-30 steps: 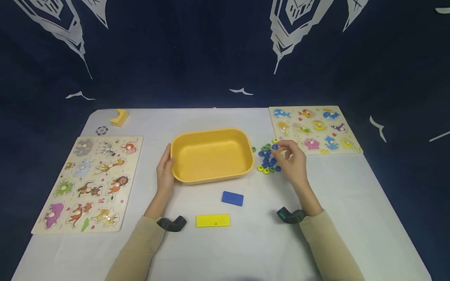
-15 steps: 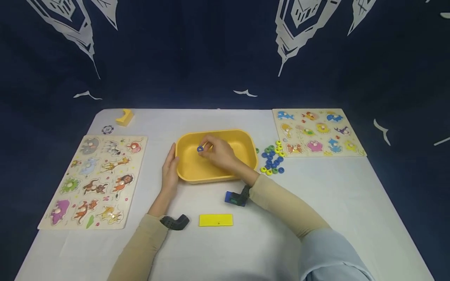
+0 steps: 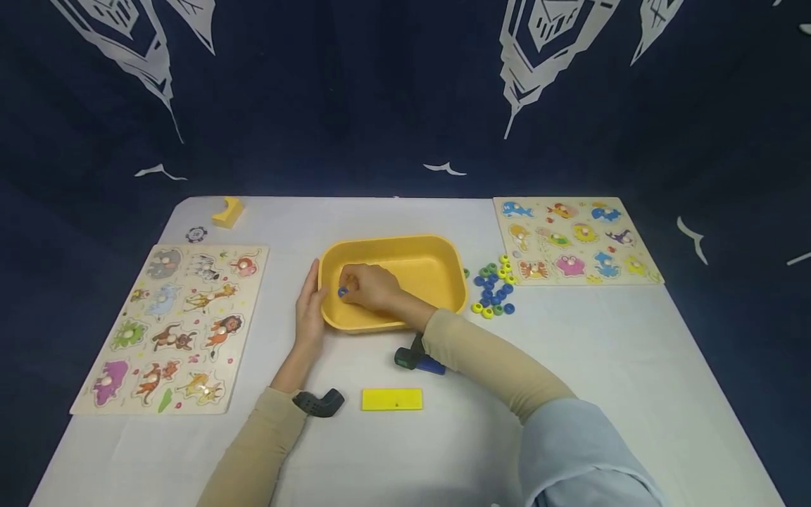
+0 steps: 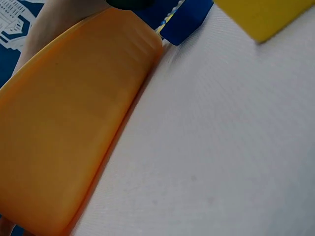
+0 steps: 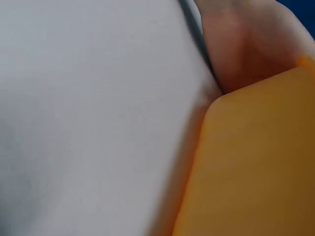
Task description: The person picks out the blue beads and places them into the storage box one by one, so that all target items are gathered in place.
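Yellow tray (image 3: pixel 427 264): clock centre; smooth, round-cornered, standing on the white, woven-looking surface (image 3: pixel 633 394).
Left hand (image 3: pixel 309 313): straight fingers against the wall at nine o'clock, thumb at the rim.
Right hand (image 3: pixel 374 285): fingers pinch a round blue bead (image 3: pixel 342 291) within the walls, toward nine o'clock.
Loose beads (image 3: pixel 486 294): ring-shaped, blue, green and yellow, clustered near the rim at three o'clock.
Room: widest toward four o'clock; flat yellow block (image 3: pixel 392 399) at six, partly hidden blue block (image 3: pixel 432 365) at five.
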Available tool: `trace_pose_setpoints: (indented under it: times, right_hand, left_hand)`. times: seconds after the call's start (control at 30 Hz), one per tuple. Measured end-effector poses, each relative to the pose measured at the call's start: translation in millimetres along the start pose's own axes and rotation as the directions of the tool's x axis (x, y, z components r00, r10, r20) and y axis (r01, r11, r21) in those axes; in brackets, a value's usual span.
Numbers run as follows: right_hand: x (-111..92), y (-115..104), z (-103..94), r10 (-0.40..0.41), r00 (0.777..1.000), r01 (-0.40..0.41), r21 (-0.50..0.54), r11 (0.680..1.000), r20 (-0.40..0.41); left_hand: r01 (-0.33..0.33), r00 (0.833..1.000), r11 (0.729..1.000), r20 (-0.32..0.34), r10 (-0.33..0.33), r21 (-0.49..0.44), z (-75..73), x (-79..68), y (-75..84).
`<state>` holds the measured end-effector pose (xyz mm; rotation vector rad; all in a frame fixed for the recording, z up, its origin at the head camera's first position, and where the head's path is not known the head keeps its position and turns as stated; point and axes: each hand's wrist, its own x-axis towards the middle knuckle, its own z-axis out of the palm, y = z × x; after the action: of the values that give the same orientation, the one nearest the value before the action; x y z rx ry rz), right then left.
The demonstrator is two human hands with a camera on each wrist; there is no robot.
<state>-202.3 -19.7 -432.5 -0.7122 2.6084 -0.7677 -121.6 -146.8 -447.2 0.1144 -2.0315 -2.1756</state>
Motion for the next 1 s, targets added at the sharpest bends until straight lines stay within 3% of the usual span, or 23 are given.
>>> trace_pose_setpoints:
  times: [0.13, 0.27, 0.4, 0.5, 0.67, 0.83, 0.9, 1.0]
  right_hand:
    - [-9, 0, -7.5, -0.014, 0.999, 0.014, 0.006, 1.000, -0.040]
    - [-31, 6, -28.2, -0.073, 0.979, 0.090, 0.078, 0.993, -0.192]
    - [-66, 29, -53.9, -0.118, 0.910, 0.202, 0.178, 0.963, -0.398]
    - [-96, 59, -69.1, -0.093, 0.850, 0.231, 0.209, 0.950, -0.518]
    - [-145, 118, -78.7, 0.031, 0.783, 0.149, 0.235, 0.960, -0.622]
    - [-177, 161, -73.2, 0.182, 0.715, 0.025, 0.284, 0.959, -0.676]
    - [-184, 172, -67.8, 0.226, 0.698, 0.000, 0.315, 0.949, -0.679]
    - [-189, 183, -58.2, 0.270, 0.701, -0.043, 0.339, 0.940, -0.660]
  left_hand:
    - [0.000, 1.000, 1.000, 0.000, 0.000, -0.018, 0.2, -0.9, -1.1]
    - [0.008, 1.000, 0.999, -0.002, -0.008, -0.048, -2.3, 0.5, -11.1]
    - [-0.008, 1.000, 1.000, -0.011, 0.007, -0.025, -4.8, 3.3, -21.6]
    - [-0.032, 0.999, 0.999, -0.021, 0.032, 0.019, -6.0, 4.6, -25.0]
    - [-0.052, 0.998, 0.997, -0.024, 0.053, 0.050, -6.4, 4.9, -25.3]
    - [-0.043, 0.999, 0.999, -0.006, 0.043, 0.028, -3.9, 2.2, -17.4]
    - [-0.034, 0.999, 0.999, -0.003, 0.035, 0.029, -1.8, 0.0, -11.1]
    - [-0.029, 1.000, 0.999, -0.009, 0.030, 0.034, 1.3, -3.3, -3.2]
